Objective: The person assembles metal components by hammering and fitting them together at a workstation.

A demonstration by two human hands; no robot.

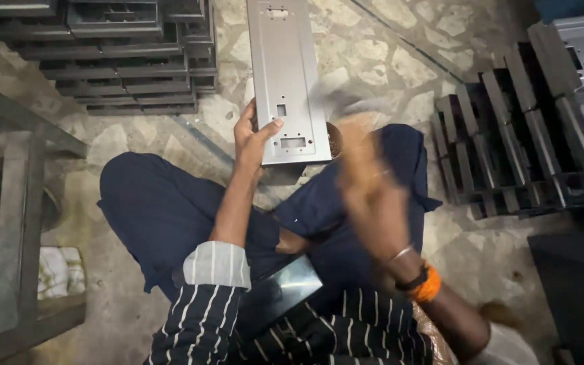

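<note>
Head view: grey metal panel (pixel 284 74) in left hand (pixel 251 135)

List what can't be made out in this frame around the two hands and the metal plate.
- Right hand: head view, smeared by motion blur; fingers, and anything in them, unreadable.
- Grey metal plate: top end cut off by the frame edge; left hand covers part of its lower left edge.
- Small round container: mostly behind the plate, contents unclear.
- Dark shiny sheet on the lap: partly hidden by the striped sleeve.
</note>
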